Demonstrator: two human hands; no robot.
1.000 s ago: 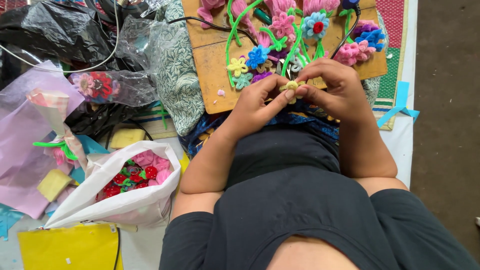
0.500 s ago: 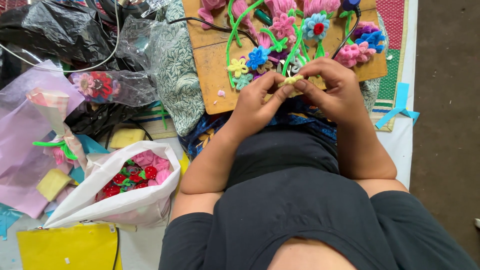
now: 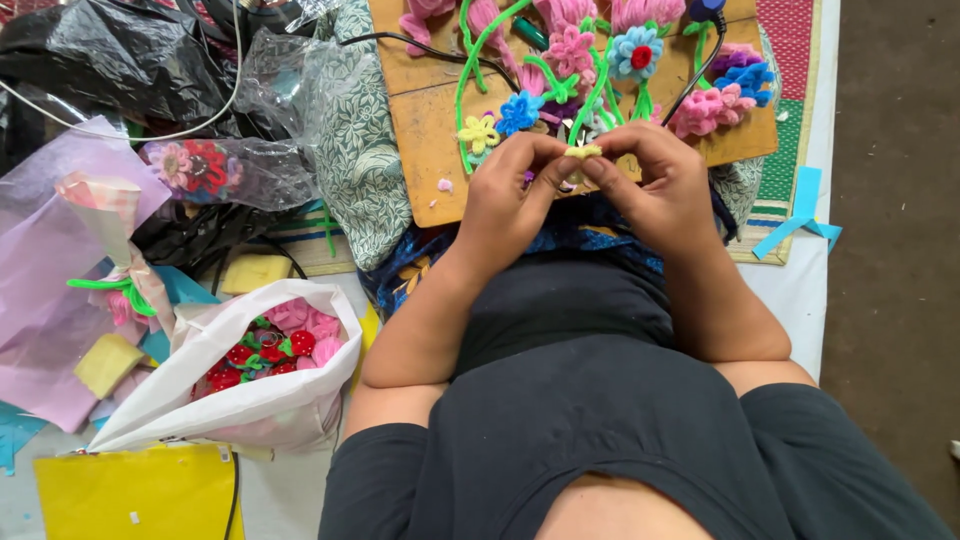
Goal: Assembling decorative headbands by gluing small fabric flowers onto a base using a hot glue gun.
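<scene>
A small pale yellow pipe-cleaner flower (image 3: 583, 152) is pinched between the fingertips of both hands. My left hand (image 3: 510, 200) holds it from the left and my right hand (image 3: 655, 185) from the right, over the near edge of a wooden board (image 3: 430, 120). On the board just beyond the hands lie several finished pipe-cleaner flowers: a yellow one (image 3: 478, 131), a blue one (image 3: 517, 113), a light blue one with a red centre (image 3: 636, 53) and pink ones (image 3: 708, 108), on green stems.
A white plastic bag (image 3: 250, 400) of red and pink pieces sits at left. Behind it are a clear bag of flowers (image 3: 205, 170), black plastic (image 3: 110, 60), lilac paper (image 3: 40, 250), yellow sponges (image 3: 253, 273), a yellow sheet (image 3: 140, 495) and a leaf-patterned cloth (image 3: 350, 150).
Both hands have lifted the yellow flower slightly up and away from the body, closer over the board, with the fingers shifting around it.
</scene>
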